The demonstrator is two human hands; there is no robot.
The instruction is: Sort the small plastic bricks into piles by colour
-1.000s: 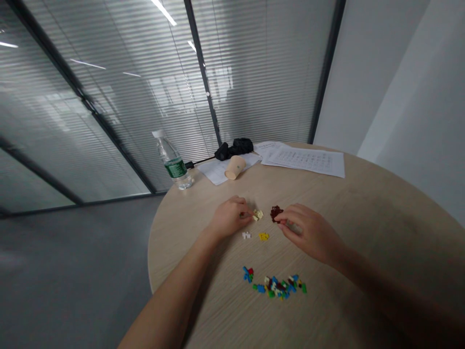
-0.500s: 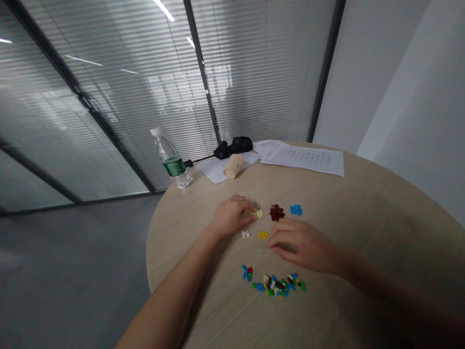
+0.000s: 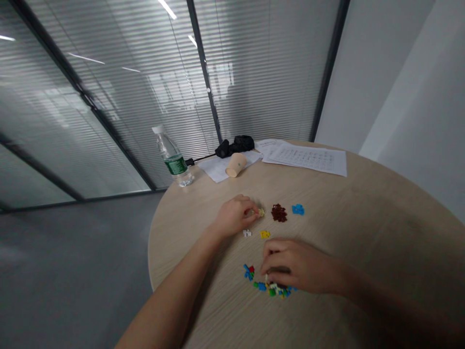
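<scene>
My left hand [image 3: 238, 214] rests at the cream toy bricks [image 3: 261, 212], its thumb and fingers pinched together at the pile's left side; what sits between the tips is hidden. Over the mixed pile of small toy bricks [image 3: 261, 287] is my right hand [image 3: 290, 264], covering much of its right part. A small cream brick [image 3: 266, 277] shows at its thumb and fingertips. Between the hands lie a few white bricks [image 3: 247, 233] and yellow bricks [image 3: 265, 234]. Dark brown bricks [image 3: 279, 213] and blue bricks [image 3: 298, 209] form separate heaps farther right.
A water bottle [image 3: 176, 162] stands at the table's back left edge. A paper cup [image 3: 236, 165] lies on its side on a sheet, near a black bundle [image 3: 236, 145]. Printed papers [image 3: 308, 160] cover the back of the round wooden table [image 3: 381, 208].
My right hand has moved toward me, from beside the yellow bricks to over the mixed pile. My left hand has shifted slightly right onto the cream bricks.
</scene>
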